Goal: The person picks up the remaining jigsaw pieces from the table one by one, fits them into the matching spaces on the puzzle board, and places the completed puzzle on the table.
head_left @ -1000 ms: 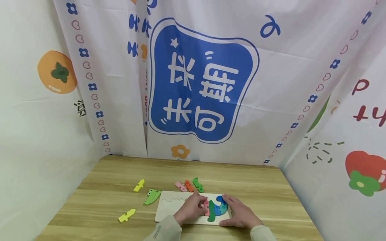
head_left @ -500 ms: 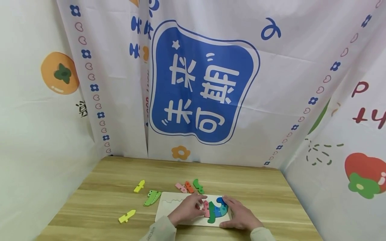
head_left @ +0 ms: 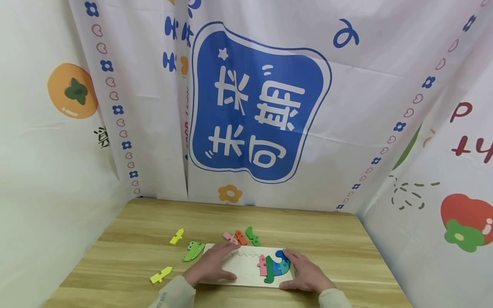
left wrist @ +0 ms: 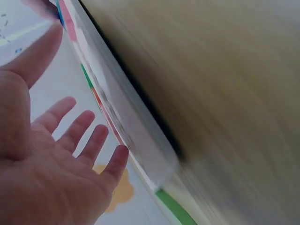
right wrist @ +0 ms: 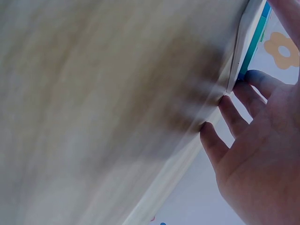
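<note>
A pale puzzle board (head_left: 246, 272) lies on the table, its right part filled with joined pieces. These are a pink piece (head_left: 262, 266), a dark green piece (head_left: 269, 273) and blue tail pieces (head_left: 284, 266). Over the board's left end is my left hand (head_left: 212, 262), holding nothing; its fingers are spread and thumb apart in the left wrist view. My right hand (head_left: 307, 271) rests at the board's right end, thumb near the front corner, fingers by the blue tail. In the right wrist view, fingertips of the right hand (right wrist: 262, 136) meet the board's edge.
A green crocodile head (head_left: 193, 251) lies left of the board. Two yellow pieces (head_left: 161, 275) lie farther left. Behind the board are loose pink (head_left: 230, 238), orange (head_left: 240, 237) and green pieces (head_left: 252, 236). Printed cloth (head_left: 258, 107) hangs around the table.
My left hand has let go of the pink piece in the board and moved left to the board's left end, its fingers spreading. The right hand has stayed in place.
</note>
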Motion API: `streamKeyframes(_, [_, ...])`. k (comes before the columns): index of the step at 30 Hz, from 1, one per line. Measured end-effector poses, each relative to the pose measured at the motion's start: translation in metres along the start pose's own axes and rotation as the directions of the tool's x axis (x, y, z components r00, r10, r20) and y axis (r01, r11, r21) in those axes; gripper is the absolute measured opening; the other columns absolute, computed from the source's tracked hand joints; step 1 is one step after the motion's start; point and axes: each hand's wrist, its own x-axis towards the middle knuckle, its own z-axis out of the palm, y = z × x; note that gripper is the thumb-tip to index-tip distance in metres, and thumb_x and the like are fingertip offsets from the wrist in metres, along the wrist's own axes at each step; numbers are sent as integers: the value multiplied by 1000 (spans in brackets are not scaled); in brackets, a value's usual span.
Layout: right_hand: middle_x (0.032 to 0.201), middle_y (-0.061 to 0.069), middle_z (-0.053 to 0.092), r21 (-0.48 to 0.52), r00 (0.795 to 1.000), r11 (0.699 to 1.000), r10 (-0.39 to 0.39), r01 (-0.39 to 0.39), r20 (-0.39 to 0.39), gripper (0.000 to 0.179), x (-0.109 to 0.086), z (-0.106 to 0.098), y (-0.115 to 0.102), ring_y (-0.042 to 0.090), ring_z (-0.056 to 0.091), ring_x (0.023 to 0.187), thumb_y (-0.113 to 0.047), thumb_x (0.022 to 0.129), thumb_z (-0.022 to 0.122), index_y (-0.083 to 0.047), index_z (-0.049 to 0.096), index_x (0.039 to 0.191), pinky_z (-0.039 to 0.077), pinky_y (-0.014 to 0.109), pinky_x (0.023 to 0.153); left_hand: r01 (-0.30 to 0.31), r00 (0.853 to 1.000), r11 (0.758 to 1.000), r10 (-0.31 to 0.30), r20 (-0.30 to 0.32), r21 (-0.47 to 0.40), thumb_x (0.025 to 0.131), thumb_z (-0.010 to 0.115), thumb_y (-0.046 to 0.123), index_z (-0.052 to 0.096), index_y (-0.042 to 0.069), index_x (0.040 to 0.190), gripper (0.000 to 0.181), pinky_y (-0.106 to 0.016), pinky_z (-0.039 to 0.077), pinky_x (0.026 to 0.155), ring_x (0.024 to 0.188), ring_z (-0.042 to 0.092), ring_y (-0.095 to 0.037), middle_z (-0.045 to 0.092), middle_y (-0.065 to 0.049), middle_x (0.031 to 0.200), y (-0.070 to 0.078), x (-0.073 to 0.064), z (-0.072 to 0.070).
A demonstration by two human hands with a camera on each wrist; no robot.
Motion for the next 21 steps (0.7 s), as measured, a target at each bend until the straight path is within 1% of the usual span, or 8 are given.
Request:
streamKeyframes(2, [165,12,39,0,1000,1000,2,-2,-1,110,0,0,0,43,39,148,-65,72,86,-14,41,159,37,68,115,-1,1000,1000,1,8,24,75,91,42,50,11,153,94,-70,35,114,143,43,-46,48,-18,157,-7,-4,-3])
streamKeyframes(5, [164,12,39,3,1000,1000,4,-4,-3,110,0,0,0,44,39,148,-65,72,86,-14,41,159,37,68,115,11,1000,998,-12,26,58,75,92,41,50,9,152,94,-68,37,115,142,46,-44,51,-17,155,-13,-9,-7])
streamKeyframes(8, [164,13,40,6,1000,1000,-1,1,-7,110,-1,0,-2,44,39,148,-64,72,86,-13,41,159,37,69,115,22,999,996,-25,43,83,76,91,41,51,9,152,91,-65,38,115,142,47,-42,54,-15,153,-14,-12,-9])
streamKeyframes(12, [164,14,39,11,1000,1000,-11,11,-6,110,-2,0,-3,45,38,148,-63,73,86,-13,41,159,36,69,115,35,998,997,-39,51,74,77,90,41,49,11,153,92,-68,36,115,143,45,-44,52,-16,155,-14,-10,-12])
streamKeyframes(14, [165,14,39,13,1000,1000,-14,14,-3,109,-3,0,-3,45,38,148,-63,73,86,-13,41,159,36,69,115,23,999,997,-25,29,67,80,88,40,49,12,153,87,-70,34,115,144,43,-45,49,-17,157,-15,-5,-14])
streamKeyframes(16, [165,13,39,10,1000,1000,-15,15,-2,110,-2,0,-2,45,38,148,-64,73,86,-13,41,159,36,68,115,20,1000,997,-19,-9,77,87,83,36,49,12,153,78,-70,34,115,145,42,-45,46,-18,158,-17,3,-15])
streamKeyframes(19, [165,13,39,7,1000,1000,-16,16,-4,110,-2,0,-1,45,38,148,-64,73,86,-14,41,159,36,68,115,19,997,997,-14,-73,70,99,71,23,50,10,153,59,-68,34,117,147,40,-44,42,-18,161,-23,19,-17])
streamKeyframes(21, [165,13,39,7,1000,1000,-15,15,-7,109,-1,0,-1,45,38,148,-64,73,86,-14,41,159,36,68,115,43,995,997,-37,-92,64,102,65,15,50,10,153,53,-67,33,118,148,38,-43,42,-17,162,-26,28,-18])
